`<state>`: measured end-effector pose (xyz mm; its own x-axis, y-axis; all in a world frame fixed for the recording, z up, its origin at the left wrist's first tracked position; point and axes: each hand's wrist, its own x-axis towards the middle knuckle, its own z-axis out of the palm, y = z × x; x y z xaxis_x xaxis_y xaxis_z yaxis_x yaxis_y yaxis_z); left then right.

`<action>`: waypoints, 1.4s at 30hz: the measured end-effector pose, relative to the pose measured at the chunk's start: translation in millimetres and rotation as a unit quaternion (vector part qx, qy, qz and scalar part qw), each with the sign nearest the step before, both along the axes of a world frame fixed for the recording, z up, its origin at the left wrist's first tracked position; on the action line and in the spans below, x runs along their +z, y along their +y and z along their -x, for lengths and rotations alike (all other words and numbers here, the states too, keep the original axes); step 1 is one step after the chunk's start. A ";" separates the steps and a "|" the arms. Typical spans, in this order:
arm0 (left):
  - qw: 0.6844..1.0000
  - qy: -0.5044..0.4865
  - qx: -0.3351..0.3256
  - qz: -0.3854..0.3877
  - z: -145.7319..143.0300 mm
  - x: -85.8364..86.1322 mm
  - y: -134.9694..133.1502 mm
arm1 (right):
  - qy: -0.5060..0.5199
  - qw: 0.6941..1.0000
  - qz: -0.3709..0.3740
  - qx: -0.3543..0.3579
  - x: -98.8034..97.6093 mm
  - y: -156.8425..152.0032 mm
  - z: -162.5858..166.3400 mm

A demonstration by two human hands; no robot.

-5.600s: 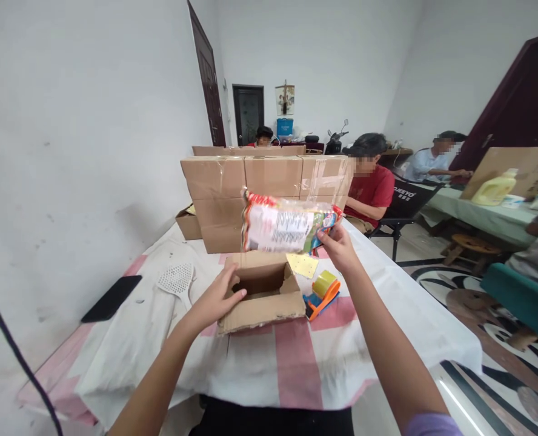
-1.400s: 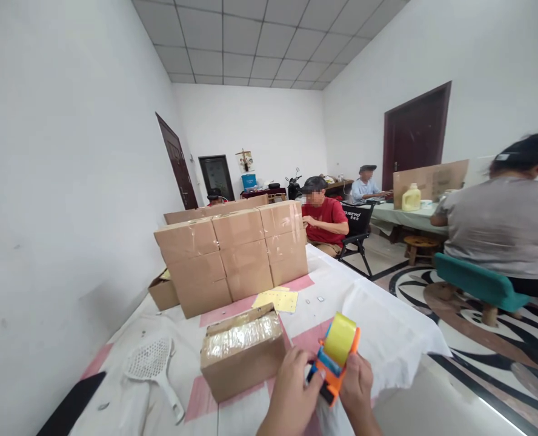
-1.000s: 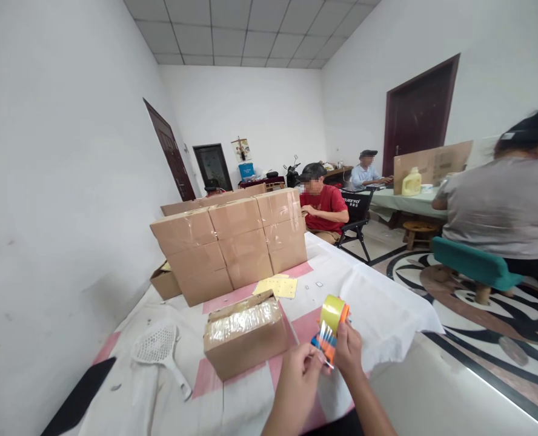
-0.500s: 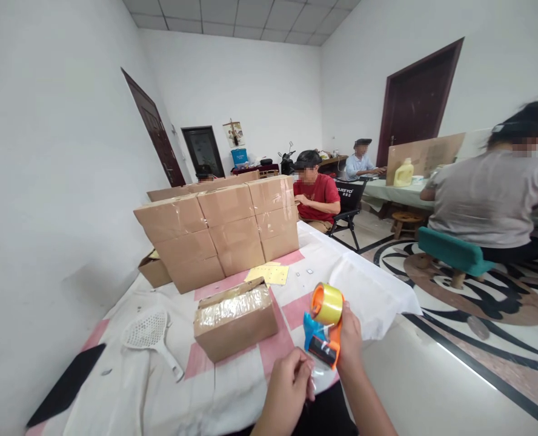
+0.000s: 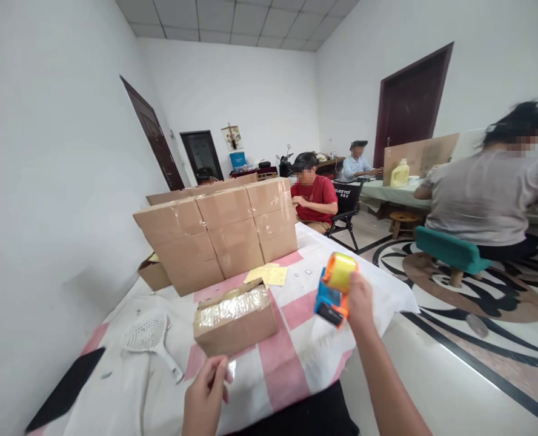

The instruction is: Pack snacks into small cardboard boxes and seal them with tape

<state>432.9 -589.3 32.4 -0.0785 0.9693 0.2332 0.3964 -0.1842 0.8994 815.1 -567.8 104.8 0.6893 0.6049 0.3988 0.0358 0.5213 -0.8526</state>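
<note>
Since half a second ago the hands have drawn apart. Left hand [image 5: 206,396] is low, fingers pinched shut, just in front of the box [image 5: 235,320] and nearer to it. Right hand [image 5: 360,298] grips the tape dispenser [image 5: 336,288], raised to the box's right. The box's long axis runs left-right.

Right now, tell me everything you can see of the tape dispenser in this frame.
The tape dispenser is a hand-held type with an orange and blue plastic body and a dark part at its lower front. A roll of yellowish clear tape sits at its top. The right hand grips it from behind and holds it in the air, tilted, above the pink-checked cloth and to the right of the small taped box, touching neither. Its blade is too small to make out.
</note>
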 end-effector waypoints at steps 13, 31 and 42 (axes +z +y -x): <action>0.994 -0.104 0.029 -0.020 -32.2 79.1 22.5 | -0.121 0.973 0.197 -0.010 -32.2 73.9 38.4; 0.991 0.061 0.117 -0.034 -8.4 75.8 15.1 | -0.347 0.896 0.047 0.274 91.7 80.2 174.4; 0.940 0.305 0.024 -0.153 -26.7 69.2 43.7 | -0.533 0.782 0.213 0.242 69.3 125.6 192.9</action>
<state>459.6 -545.7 101.6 0.1186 0.8483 0.5161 0.8349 -0.3665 0.4106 622.2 -442.3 174.1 -0.2481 0.9268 0.2818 0.7317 0.3700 -0.5724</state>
